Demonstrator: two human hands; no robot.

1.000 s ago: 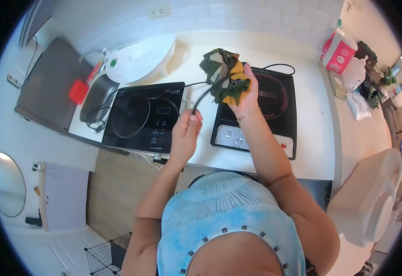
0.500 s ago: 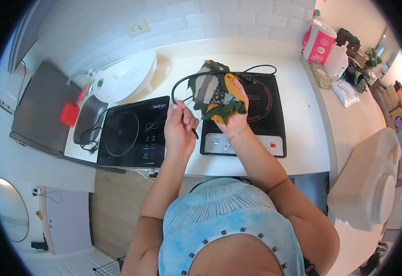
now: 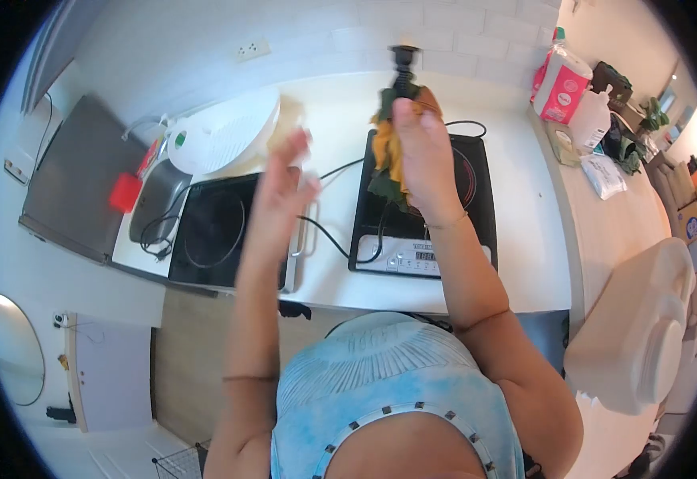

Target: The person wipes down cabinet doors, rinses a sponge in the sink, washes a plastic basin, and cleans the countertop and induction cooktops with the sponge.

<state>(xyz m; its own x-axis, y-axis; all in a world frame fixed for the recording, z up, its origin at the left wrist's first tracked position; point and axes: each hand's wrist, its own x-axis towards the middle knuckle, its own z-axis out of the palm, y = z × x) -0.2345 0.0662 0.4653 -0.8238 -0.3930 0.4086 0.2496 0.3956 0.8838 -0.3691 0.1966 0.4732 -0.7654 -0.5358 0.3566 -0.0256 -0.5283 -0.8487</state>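
Note:
My right hand [image 3: 428,152] is closed around a bunched green-and-mustard patterned cloth [image 3: 392,160] above the right induction cooker. From the top of that grip sticks a black piece that looks like a power plug [image 3: 403,65]. A black cord [image 3: 328,233] hangs from the cloth and loops across the cooker front. My left hand [image 3: 281,191], smeared by motion, has its fingers apart with nothing visible in them, over the right edge of the left induction cooker. The right induction cooker [image 3: 484,199] has a silver control panel; the left induction cooker [image 3: 213,227] is black glass.
A white drainboard [image 3: 225,132] stands behind the left cooker, beside the sink [image 3: 153,191] and a red object [image 3: 126,193]. Paper towels [image 3: 562,88], a bottle [image 3: 590,120] and a white pack [image 3: 603,176] sit on the right ledge. A large beige container [image 3: 620,327] stands at right.
My left hand has let go of the black cord and moved left. My right hand has turned and raised the cloth, with the plug-like end now pointing up. The cord now hangs lower.

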